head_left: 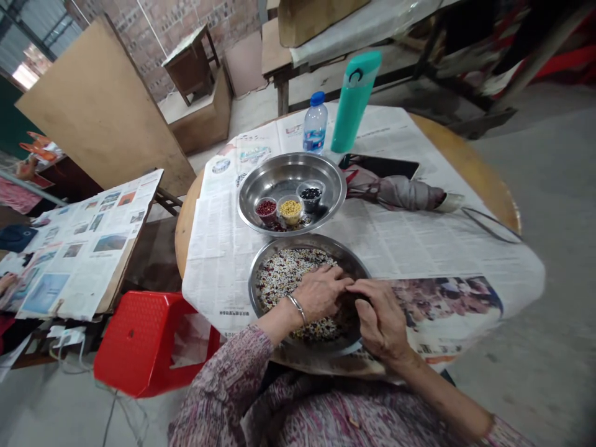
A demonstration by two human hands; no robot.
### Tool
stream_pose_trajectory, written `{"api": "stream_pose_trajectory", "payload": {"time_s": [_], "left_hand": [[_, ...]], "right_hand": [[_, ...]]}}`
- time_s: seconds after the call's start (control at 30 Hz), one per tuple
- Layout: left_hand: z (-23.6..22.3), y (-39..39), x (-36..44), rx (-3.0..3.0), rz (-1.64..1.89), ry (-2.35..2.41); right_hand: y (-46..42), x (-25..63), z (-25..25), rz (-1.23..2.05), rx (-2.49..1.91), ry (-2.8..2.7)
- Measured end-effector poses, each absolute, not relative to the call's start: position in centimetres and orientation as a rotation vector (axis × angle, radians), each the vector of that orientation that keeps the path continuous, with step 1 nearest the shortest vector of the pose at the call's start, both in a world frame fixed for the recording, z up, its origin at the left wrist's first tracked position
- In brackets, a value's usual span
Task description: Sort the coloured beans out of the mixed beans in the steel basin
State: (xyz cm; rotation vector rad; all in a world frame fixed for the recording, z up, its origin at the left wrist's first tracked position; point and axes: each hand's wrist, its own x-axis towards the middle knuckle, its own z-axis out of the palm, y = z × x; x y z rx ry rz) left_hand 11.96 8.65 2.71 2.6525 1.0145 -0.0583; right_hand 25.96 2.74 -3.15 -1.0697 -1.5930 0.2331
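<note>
A round steel plate (345,256) lies at the near side of the table, spread with a mix of pale, dark and red beans (284,279). My left hand (319,293), a metal bangle on its wrist, rests with its fingers on the beans. My right hand (379,323) is curled at the plate's right side, its fingertips almost meeting the left hand's. Whether either hand pinches any beans is hidden. Behind stands a larger steel bowl (291,164) holding small cups of red beans (266,208), yellow grains (290,210) and black beans (311,194).
Newspaper covers the round wooden table (470,167). On it lie a water bottle (315,124), a teal flask (354,99), a phone (379,165) and a folded umbrella (393,191). A red plastic stool (144,341) stands at left, beside a newspaper-covered table (79,248) with a person's hand (6,283).
</note>
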Motion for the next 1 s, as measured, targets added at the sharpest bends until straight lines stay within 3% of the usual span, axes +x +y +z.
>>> {"api": "stream_pose_trajectory", "payload": {"time_s": [0.33,0.53,0.73,1.0], "left_hand": [[3.7,6.8,5.0,2.471,0.359,1.637],[3.2,8.2,7.0,2.356,0.228,1.881],[1.8,10.3,10.8,2.426,0.289,1.438],[2.6,6.3,9.2,2.743,0.016,0.794]], "right_hand": [[2.8,25.8,-2.7,0.214,-1.093,-1.602],[2.8,25.9,-2.6,0.197,-1.075,-1.624],[2.8,25.8,-2.4,0.219,-1.058,-1.602],[2.8,25.8,-2.4,0.232,-1.054,-1.579]]}}
